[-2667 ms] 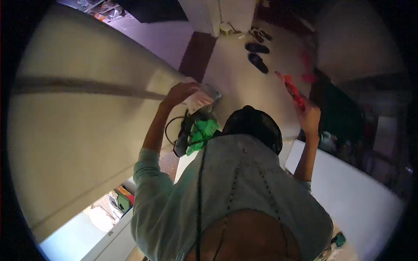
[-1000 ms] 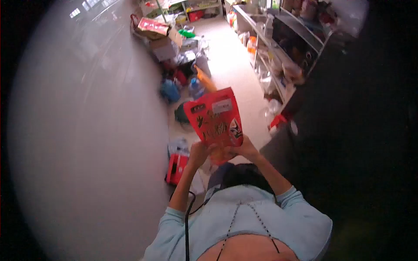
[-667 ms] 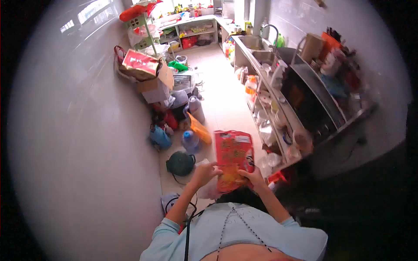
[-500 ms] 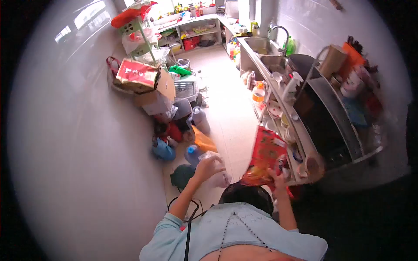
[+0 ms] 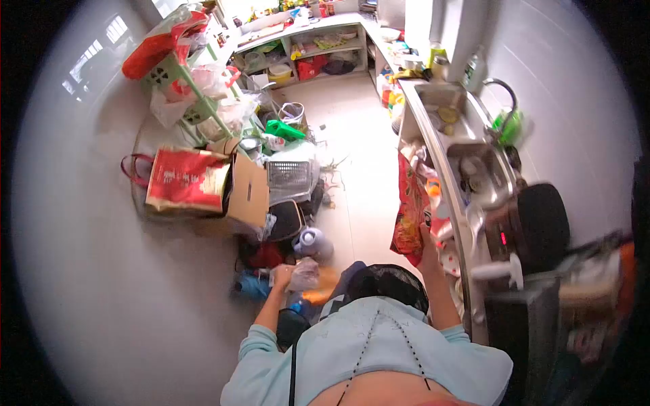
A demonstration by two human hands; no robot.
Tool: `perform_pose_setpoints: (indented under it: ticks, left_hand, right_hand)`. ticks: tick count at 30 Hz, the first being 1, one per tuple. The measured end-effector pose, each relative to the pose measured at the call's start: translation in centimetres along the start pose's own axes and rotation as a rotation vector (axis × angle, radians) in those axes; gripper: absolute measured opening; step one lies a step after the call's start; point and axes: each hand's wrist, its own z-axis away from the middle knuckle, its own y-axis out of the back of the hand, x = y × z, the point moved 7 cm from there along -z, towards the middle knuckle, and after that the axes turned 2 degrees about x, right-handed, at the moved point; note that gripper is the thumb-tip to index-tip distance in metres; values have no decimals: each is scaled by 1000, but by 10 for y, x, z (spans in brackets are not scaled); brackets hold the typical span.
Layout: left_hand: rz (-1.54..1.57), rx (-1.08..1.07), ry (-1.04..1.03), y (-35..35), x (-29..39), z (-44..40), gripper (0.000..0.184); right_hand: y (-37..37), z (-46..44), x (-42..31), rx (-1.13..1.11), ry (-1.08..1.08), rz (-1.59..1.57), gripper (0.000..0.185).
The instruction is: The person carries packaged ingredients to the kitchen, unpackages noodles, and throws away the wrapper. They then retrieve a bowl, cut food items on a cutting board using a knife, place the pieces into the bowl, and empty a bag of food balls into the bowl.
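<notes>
A narrow kitchen is shown, its pale floor [image 5: 365, 135] stretched out ahead of both hands. It is bounded on the right by a long counter [image 5: 449, 186], into which a double sink [image 5: 467, 143] is set, ahead and to the right of the right-hand grip. Beyond the left hand, the wall side is crowded by a cardboard box [image 5: 249, 193], a red paper bag [image 5: 189, 178] laid on top of it, and a green rack [image 5: 177, 74].

A red packet [image 5: 409, 210] is grasped by the right hand [image 5: 429, 252], by its lower part on the side toward the counter. From that grip the packet is extended forward and slightly to the left, just beside the counter's front edge; whether the edge is touched cannot be told. Its long axis is pointed away from the body, roughly in line with the floor's length, with the far end directed toward the back of the room. Its broad face is turned obliquely, so that only a narrow strip is seen.

The packet is well apart from the left hand [image 5: 282, 276], to that hand's right and forward. By the left fingers a see-through plastic bag [image 5: 304, 274] is held, bunched just to their right, above an orange object [image 5: 323, 287]; the exact finger closure is blurred.
</notes>
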Motion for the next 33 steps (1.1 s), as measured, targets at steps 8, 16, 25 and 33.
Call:
perform_pose_setpoints:
  ticks: [8, 16, 25, 33]
  left_hand:
    - [278, -386, 76, 15, -65, -206, 33]
    - [523, -271, 84, 111, 21, -497, 20]
    - [406, 224, 88, 284, 136, -811, 22]
    - [631, 348, -68, 391, 175, -1043, 18]
  right_hand:
    - [-6, -261, -28, -241, -153, 74, 53]
    - [-12, -458, -88, 118, 34, 128, 50]
    - [-74, -756, -126, 31, 11, 215, 59]
    - [-132, -1026, -156, 94, -76, 405, 52]
